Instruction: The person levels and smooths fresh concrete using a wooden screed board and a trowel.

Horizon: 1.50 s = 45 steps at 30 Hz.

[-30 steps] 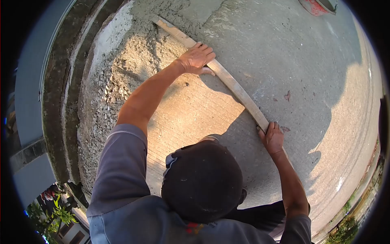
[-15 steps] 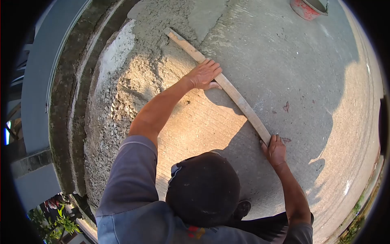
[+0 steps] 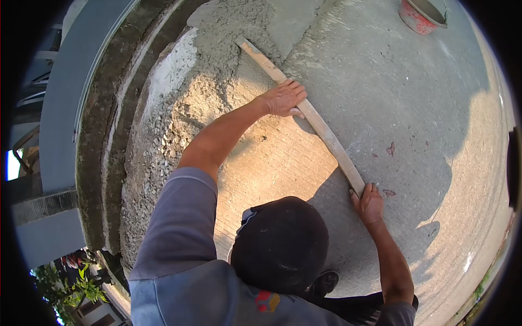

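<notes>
A long wooden board [image 3: 326, 135] lies diagonally over the concrete surface. My left hand [image 3: 283, 98] is wrapped over its upper middle part, thumb on the near side. At the board's lower right end, my right hand [image 3: 369, 203] grips it with the fingers bent round the end. The board's far end rests on rough wet concrete [image 3: 231, 32]. Left of my left arm lies a strip of loose gravelly mix [image 3: 179, 119], partly sunlit.
A red and grey bucket [image 3: 417, 19] stands at the top right. A mossy concrete curb [image 3: 95, 136] curves along the left. Dry leaves [image 3: 391, 148] lie right of the board. A dark cap [image 3: 283, 244] and a shoe [image 3: 325, 282] show at the bottom.
The view has shifted, so the surroundings appear farther right. The board's far end and my left hand appear slightly farther right; my right hand stays at nearly the same image place.
</notes>
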### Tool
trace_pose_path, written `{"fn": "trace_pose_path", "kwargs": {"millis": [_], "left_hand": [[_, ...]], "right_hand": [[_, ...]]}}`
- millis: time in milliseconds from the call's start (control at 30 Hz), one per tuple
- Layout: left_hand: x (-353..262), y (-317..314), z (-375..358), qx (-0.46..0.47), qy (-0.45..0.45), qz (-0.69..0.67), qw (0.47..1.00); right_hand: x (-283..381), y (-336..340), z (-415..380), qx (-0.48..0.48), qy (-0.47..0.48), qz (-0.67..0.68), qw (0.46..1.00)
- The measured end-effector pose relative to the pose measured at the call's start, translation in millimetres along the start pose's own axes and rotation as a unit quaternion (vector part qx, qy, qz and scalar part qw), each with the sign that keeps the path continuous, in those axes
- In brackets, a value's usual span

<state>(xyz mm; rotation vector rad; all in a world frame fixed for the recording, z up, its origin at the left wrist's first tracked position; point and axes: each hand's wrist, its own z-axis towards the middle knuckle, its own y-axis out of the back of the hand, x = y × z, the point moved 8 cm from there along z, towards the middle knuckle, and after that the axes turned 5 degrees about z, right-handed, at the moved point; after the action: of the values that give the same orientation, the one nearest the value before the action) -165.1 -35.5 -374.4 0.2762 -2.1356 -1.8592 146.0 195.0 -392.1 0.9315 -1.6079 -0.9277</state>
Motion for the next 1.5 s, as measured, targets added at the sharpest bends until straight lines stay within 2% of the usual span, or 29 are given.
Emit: {"fn": "trace_pose_path", "kwargs": {"millis": [133, 200, 300, 367, 433, 567, 667, 733, 767, 800, 833, 867, 933, 1000, 1100, 1200, 1300, 1433, 1500], "left_hand": [[-75.3, 37.2, 7.8, -0.042, -0.072, -0.029, 0.996], [-127.8, 49.1, 30.5, -0.11, -0.12, -0.048, 0.985], [-173.7, 45.0, 81.6, -0.129, -0.149, -0.067, 0.978], [-173.2, 28.1, 107.0, -0.15, -0.155, -0.118, 0.969], [-141.5, 34.2, 105.3, -0.119, -0.13, -0.097, 0.98], [-45.8, 7.8, 56.2, -0.08, -0.056, -0.108, 0.989], [41.1, 0.0, 21.8, -0.056, 0.012, -0.101, 0.993], [60.1, 2.6, 16.7, -0.054, 0.013, -0.085, 0.995], [56.7, -0.8, 15.9, -0.051, 0.014, -0.085, 0.995], [47.9, -6.2, 15.0, -0.093, 0.01, -0.074, 0.993], [31.3, -2.2, 15.9, -0.072, 0.007, -0.085, 0.994], [5.2, 1.1, 16.6, -0.05, 0.009, -0.097, 0.994], [-52.8, 6.7, 17.8, -0.06, -0.013, -0.122, 0.991], [-91.5, 13.1, 15.7, -0.069, -0.026, -0.092, 0.993], [-59.8, 10.6, 1.8, -0.085, -0.033, -0.138, 0.986], [9.3, -10.3, -26.1, -0.069, 0.0, -0.105, 0.992], [39.3, -8.3, -35.0, -0.064, 0.025, -0.103, 0.992], [-0.4, -6.6, -45.2, -0.096, 0.027, -0.113, 0.989], [-38.9, 1.6, -48.3, -0.074, 0.022, -0.147, 0.986]], "right_hand": [[-36.7, 21.2, -85.3, 0.039, -0.027, 0.006, 0.999], [-74.0, 27.2, -132.9, 0.072, -0.086, 0.013, 0.994], [-124.7, 23.0, -171.4, 0.077, -0.149, 0.005, 0.986], [-134.4, 13.8, -170.2, 0.071, -0.145, 0.001, 0.987], [-128.5, 7.4, -148.7, 0.065, -0.136, 0.003, 0.989], [-52.8, -1.2, -52.7, 0.053, -0.097, 0.0, 0.994], [7.7, -14.5, 17.0, 0.023, -0.026, 0.007, 0.999], [21.7, -13.2, 28.5, 0.005, -0.012, 0.009, 1.0], [22.6, -9.5, 22.8, 0.008, -0.015, 0.006, 1.0], [25.2, -7.1, 23.1, 0.007, -0.014, 0.004, 1.0], [16.7, -10.1, 10.4, 0.021, -0.032, -0.002, 0.999], [1.3, -12.4, -14.7, 0.037, -0.046, -0.007, 0.998], [-35.0, -14.1, -70.7, 0.059, -0.048, -0.005, 0.997], [-47.7, -3.9, -98.1, 0.092, -0.046, 0.028, 0.994], [-39.3, -18.7, -79.9, 0.083, -0.036, 0.012, 0.996], [19.2, -24.7, -26.6, 0.041, 0.007, 0.014, 0.999], [48.9, -29.0, 7.3, 0.049, 0.01, 0.025, 0.998], [23.1, -29.6, -30.3, 0.073, -0.01, 0.0, 0.997], [0.3, -28.9, -61.6, 0.097, -0.006, -0.013, 0.995]]}}
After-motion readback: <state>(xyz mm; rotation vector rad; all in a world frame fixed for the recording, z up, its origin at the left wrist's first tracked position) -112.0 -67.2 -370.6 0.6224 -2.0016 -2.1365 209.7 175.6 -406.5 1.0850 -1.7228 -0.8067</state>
